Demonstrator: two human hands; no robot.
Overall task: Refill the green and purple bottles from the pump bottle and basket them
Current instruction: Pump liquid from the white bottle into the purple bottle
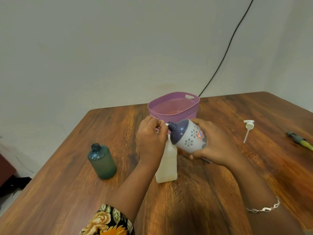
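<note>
Pump bottle (166, 167), white and cloudy, stood upright on the wooden table (67, 184), nearest the person and between the two forearms. The left hand (150, 138), reaching out of a flowered sleeve (110, 221), covered its top, the fingers curled together and pinching a small white part there. The right hand (215, 146), with a silver bracelet (264, 208) on its wrist, held the purple bottle (188, 134) in the air just above the pump bottle's shoulder. Its fingers were wrapped round the lower body, and the bottle lay tilted with its open neck pointing left, almost touching the left fingertips.

To the left, apart from both hands, the green bottle (102, 161) stood on the table, uncapped. Farther right lay a loose white pump head (248, 125) with its tube, and near the table's right edge a blurred green-and-yellow object (299, 141).

Beyond the hands sat the purple basket (179, 94). A black cable (228, 48) ran up the wall behind it.
</note>
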